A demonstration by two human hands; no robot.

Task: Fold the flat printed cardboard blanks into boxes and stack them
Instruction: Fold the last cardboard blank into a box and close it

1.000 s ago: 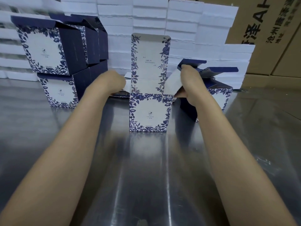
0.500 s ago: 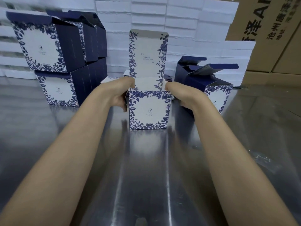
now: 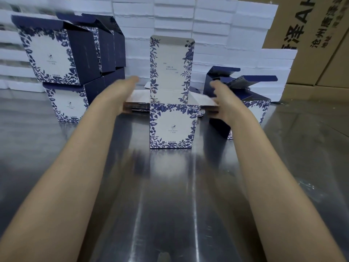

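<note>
Centre box [image 3: 172, 125] stood erected between my two sets of fingers, lid flap [image 3: 171, 67] upright, white side flaps splayed outward.

Left hand [image 3: 120, 97]: fingers straight and together, lying along the left side flap [image 3: 140, 96].

Right hand [image 3: 224, 101]: at the right side flap [image 3: 204, 100]. Too blurred to tell whether the fingers were spread or pinching.

Done: stacked boxes [image 3: 56, 53], two high, well left of my left fingers. An unclosed box [image 3: 251, 110] sat just beyond my right fingers.

Judged left: tuck side flaps, shut lid, stack. Flat blanks [image 3: 137, 108] just below my left fingers were unfolded.
</note>
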